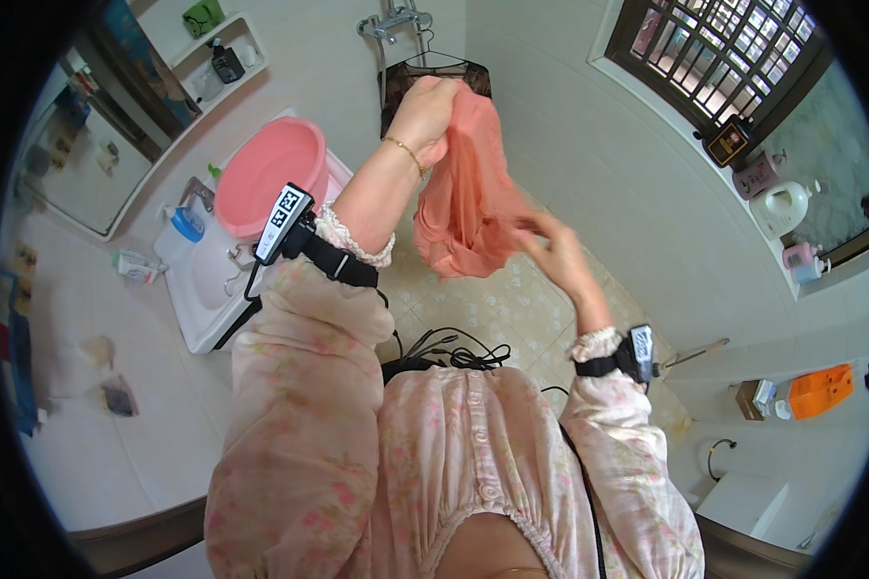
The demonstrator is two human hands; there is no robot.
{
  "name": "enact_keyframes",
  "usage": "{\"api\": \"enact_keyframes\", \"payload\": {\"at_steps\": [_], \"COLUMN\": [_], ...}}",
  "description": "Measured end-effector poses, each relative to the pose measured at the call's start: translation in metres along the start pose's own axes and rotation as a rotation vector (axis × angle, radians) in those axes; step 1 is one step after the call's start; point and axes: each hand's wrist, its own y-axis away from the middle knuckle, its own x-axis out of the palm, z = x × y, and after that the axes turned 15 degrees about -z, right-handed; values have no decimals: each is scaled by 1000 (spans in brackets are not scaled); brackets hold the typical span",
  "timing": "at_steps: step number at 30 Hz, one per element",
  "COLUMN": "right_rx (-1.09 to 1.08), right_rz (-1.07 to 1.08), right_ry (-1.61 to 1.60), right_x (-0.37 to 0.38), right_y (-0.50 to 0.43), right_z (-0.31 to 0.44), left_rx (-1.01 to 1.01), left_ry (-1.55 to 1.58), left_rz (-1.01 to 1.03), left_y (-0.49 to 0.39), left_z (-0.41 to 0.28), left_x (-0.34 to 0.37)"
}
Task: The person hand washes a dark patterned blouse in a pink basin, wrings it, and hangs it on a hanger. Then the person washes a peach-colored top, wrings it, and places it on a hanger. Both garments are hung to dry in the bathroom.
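My left hand [431, 116] is raised in front of me, closed around the top of a coral-pink cloth garment [471, 181]. The wet-looking fabric hangs down from my fist in loose folds over the tiled floor. At its lower right side is my right hand [557, 253], fingers extended and blurred, at the cloth's edge; whether they pinch it is unclear. Behind the garment, a dark garment [395, 79] on a wire hanger [429, 52] hangs below the chrome shower mixer [395, 25], partly covered by my left hand and the cloth.
To the left, a pink plastic basin [271, 174] rests on the white washbasin [203, 282], near a blue-and-white bottle [186, 223]. Several bottles, including a white jug [781, 208], line the window sill at right. Black cables [471, 354] bunch before my waist.
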Motion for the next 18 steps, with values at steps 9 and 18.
{"api": "enact_keyframes", "payload": {"at_steps": [9,18], "right_rx": [172,234], "right_rz": [100,-139], "right_ry": [-468,-802], "right_x": [64,8], "right_y": [-34,-65], "right_z": [-38,35], "left_rx": [37,323], "left_ry": [-12,-1394], "left_rz": [-31,-143], "left_y": [-1,-5], "left_z": [-25,11], "left_x": [-4,-108]}}
